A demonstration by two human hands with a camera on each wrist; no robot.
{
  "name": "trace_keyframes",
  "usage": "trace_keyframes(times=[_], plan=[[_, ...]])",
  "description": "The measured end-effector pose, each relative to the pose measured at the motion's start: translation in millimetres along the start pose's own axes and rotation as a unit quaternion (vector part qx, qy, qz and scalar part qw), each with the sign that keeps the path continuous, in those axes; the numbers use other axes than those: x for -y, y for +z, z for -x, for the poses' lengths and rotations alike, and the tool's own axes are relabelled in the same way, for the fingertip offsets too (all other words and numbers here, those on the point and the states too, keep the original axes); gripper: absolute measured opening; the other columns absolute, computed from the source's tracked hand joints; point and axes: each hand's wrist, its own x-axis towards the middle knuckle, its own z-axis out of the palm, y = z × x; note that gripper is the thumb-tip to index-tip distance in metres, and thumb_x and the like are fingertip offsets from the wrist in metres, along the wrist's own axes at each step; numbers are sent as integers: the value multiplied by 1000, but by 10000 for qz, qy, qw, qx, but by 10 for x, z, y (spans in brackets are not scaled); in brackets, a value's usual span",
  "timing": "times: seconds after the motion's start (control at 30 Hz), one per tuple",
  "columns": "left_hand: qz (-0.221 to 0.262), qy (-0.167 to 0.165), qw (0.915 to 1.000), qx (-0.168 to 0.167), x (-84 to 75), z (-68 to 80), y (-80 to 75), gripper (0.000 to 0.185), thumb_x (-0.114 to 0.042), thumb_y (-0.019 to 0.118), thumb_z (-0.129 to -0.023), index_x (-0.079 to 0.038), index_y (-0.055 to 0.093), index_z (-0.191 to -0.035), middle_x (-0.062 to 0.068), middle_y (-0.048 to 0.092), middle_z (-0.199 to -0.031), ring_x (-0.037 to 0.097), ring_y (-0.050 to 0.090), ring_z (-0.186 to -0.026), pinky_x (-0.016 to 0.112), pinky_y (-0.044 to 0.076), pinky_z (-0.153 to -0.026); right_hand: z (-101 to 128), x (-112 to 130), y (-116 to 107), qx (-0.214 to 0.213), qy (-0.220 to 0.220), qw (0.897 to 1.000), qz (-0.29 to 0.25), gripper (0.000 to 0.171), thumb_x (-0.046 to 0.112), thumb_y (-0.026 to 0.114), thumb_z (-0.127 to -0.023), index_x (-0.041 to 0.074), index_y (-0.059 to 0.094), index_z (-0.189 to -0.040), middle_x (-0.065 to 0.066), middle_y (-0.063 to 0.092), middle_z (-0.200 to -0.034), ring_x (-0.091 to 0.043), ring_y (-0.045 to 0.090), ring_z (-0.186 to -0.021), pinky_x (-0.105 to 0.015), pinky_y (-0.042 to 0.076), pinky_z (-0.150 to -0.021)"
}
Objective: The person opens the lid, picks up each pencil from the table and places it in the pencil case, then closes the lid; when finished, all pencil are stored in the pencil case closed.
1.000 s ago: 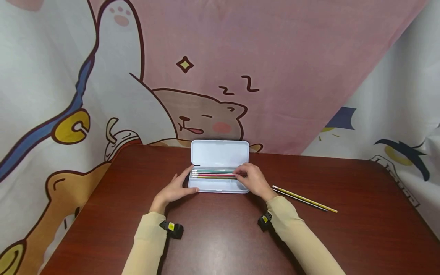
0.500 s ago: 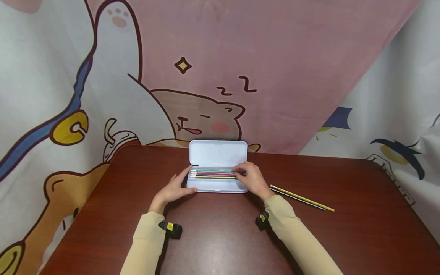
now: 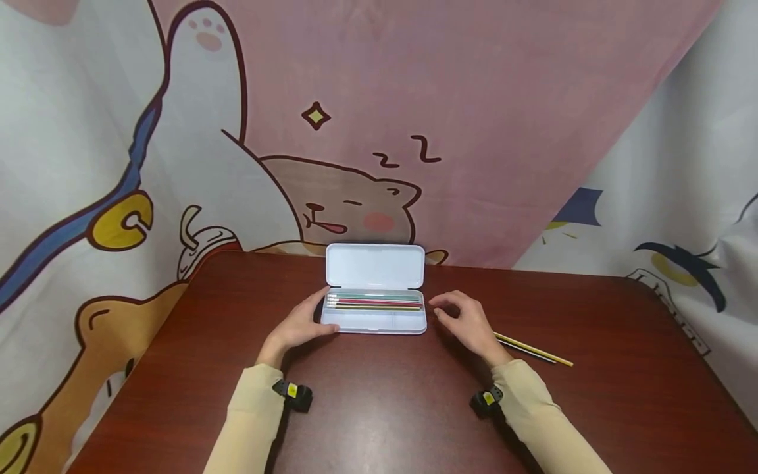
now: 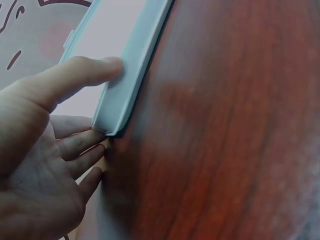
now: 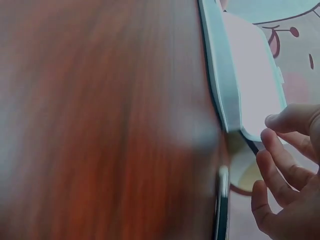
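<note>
A white pencil case (image 3: pixel 408 322) stands with its lid up near the back of the table. Several pencils (image 3: pixel 373 304) lie side by side in its rear compartment, white eraser ends to the left. My left hand (image 3: pixel 298 327) holds the case by its left end, thumb on the front wall and fingers at the side. Just off the right end is my right hand (image 3: pixel 469 322), fingers loosely bent, nothing between them. Two more pencils, one yellow and black (image 3: pixel 535 349) and one dark and white (image 3: pixel 533 354), lie on the table partly behind that hand.
The brown wooden table (image 3: pixel 367 408) has a rounded back edge. Behind it hangs a printed cloth (image 3: pixel 485 131), close to the raised lid. A small black camera is strapped to each wrist.
My right hand has let go of the pencils in the case and moved right, out past its right end. The left hand stays on the case.
</note>
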Motion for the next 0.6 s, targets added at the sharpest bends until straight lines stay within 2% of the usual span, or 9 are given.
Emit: trace_keyframes(times=[0.2,0.6], plan=[[-115,-38,9999,-94,19,-9,-10,92,-22,80,-76,0,29,-149,23,38,-146,38,35,-131,58,24,-108,206,-139,-222,16,62,9999,125,17,-3,70,-83,4,72,-99,-3,66,-93,-17,60,-82,-35,53,-72],[85,-95,9999,-105,66,-35,-22,89,-25,82,-76,-6,34,-149,21,41,-144,38,32,-131,61,26,-106,545,-352,-648,-12,-111,9975,704,22,-8,73,-79,7,72,-95,1,66,-90,-8,60,-79,-22,51,-67]])
